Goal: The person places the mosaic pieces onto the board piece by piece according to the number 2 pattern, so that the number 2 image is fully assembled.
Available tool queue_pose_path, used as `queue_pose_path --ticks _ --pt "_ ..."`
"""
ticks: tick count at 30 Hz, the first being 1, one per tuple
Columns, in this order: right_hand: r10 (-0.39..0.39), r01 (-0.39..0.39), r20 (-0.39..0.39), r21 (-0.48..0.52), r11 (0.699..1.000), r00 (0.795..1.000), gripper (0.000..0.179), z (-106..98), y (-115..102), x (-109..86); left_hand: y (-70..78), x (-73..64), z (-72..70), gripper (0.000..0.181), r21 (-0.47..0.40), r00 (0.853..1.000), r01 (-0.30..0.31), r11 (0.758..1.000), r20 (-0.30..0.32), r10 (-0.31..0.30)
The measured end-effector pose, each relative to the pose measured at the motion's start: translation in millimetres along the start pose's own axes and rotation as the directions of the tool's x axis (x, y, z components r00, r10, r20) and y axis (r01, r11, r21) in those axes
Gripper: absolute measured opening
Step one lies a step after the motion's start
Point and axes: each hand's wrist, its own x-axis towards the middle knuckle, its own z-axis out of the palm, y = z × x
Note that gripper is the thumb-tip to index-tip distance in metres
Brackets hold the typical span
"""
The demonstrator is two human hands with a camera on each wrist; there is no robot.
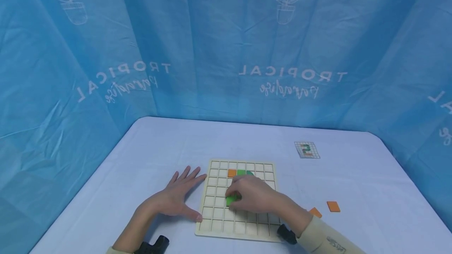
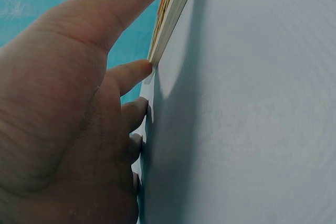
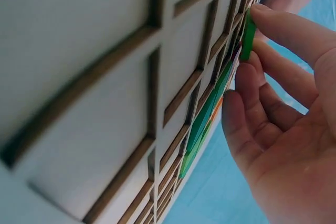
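Note:
A pale gridded board (image 1: pixel 219 214) lies on the white table. Thumb and forefinger of my right hand (image 1: pixel 256 195) pinch a green square tile (image 1: pixel 230 200) over the board's middle; in the right wrist view the tile (image 3: pixel 248 36) stands on edge between the fingertips. Fingers spread, my left hand (image 1: pixel 174 197) rests at the board's left side, its thumb and index fingertip at the edge (image 2: pixel 176 19). In an upper row sit an orange tile (image 1: pixel 231 173), a green tile (image 1: pixel 241 172) and a darker green piece (image 1: pixel 250 173). My right hand hides several cells.
Two loose orange tiles, one (image 1: pixel 333 206) farther right and one (image 1: pixel 315 212) partly behind my right forearm, lie right of the board. A small pattern card (image 1: pixel 307 150) lies at the back right. A blue printed curtain (image 1: pixel 219 50) hangs around the table.

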Motion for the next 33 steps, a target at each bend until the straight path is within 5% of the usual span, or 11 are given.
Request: queue_pose_path --ticks 22,33 --pt "-0.045 0.045 -0.024 0.033 0.998 0.999 0.019 -9 8 -7.5 0.1 2.9 1.7 0.121 -0.01 1.0 0.02 1.0 0.005 -0.02" --pt "0.092 -0.085 -0.049 0.119 0.989 0.995 0.024 -16 23 -29.1 0.5 0.0 0.3 0.121 -0.011 1.0 0.025 1.0 0.008 -0.025"
